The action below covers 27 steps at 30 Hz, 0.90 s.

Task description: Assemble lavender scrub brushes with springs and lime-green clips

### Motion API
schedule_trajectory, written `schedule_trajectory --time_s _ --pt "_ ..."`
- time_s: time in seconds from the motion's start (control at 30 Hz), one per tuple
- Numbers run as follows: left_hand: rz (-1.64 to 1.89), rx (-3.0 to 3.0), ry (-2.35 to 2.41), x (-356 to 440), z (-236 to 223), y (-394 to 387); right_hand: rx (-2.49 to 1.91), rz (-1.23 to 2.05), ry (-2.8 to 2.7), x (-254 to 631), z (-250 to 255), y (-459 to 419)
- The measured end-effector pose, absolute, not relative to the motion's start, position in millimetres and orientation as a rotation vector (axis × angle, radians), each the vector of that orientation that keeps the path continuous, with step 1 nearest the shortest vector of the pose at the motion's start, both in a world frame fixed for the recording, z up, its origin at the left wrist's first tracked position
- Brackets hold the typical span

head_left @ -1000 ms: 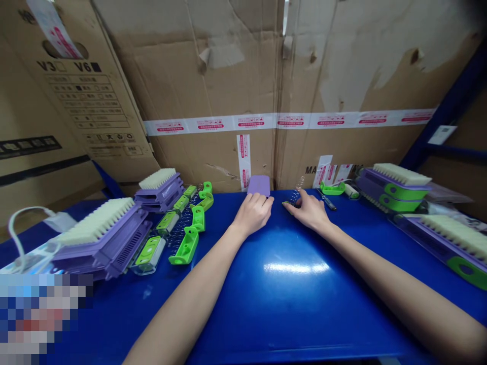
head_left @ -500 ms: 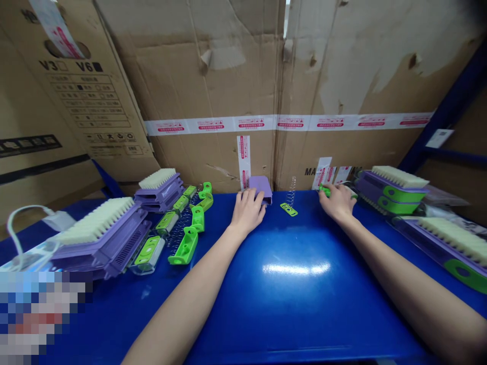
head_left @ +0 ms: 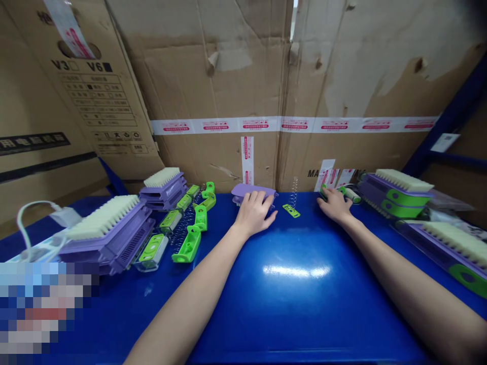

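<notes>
My left hand (head_left: 254,213) lies over the front of a purple plastic brush body (head_left: 243,191) at the back of the blue table. Its fingers rest on the top and the thumb sticks out to the right. My right hand (head_left: 335,204) is low to the table, fingers spread and thumb out, beside a green plastic piece (head_left: 324,189) and a clear-sided piece with a green end (head_left: 352,195). Its palm hides what lies beneath. Between my hands are a small flat green plate (head_left: 291,211) and an upright-looking thin metal spring (head_left: 294,190).
At left are stacked purple brush bodies (head_left: 114,243) with cream bristles, clear green-topped pieces (head_left: 153,252), springs and green brackets (head_left: 187,247). More brushes (head_left: 403,190) stand at right. Cardboard (head_left: 213,91) walls the back; a white plug and cable (head_left: 64,217) sit at far left.
The purple brush body has turned to lie lengthwise, its long side showing. My left thumb has spread outward. My right hand's fingers have loosened from the green piece, and the view has shifted slightly.
</notes>
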State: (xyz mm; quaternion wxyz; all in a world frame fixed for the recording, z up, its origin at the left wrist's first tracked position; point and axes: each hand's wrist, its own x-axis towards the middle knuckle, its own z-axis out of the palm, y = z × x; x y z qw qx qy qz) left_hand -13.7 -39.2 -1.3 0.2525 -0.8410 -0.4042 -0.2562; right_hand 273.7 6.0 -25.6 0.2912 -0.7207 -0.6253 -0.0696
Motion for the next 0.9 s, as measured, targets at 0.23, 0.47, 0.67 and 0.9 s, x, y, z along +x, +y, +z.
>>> schedule_trajectory --time_s 0.23,0.47,0.67,0.9 --pt "-0.693 -2.201 -1.309 -15 -9 -31 -1.506 -0.462 -1.373 265 -6 -2" --pt "-0.635 -2.175 -1.401 -15 -10 -30 -1.448 -0.362 -1.36 261 -10 -3" --pt "-0.625 -2.182 -1.384 -17 0 -35 -1.362 -0.397 -1.345 256 0 -10" --pt "-0.664 -2.189 -1.351 -17 1 -36 -1.32 -0.634 -1.502 219 17 -36"
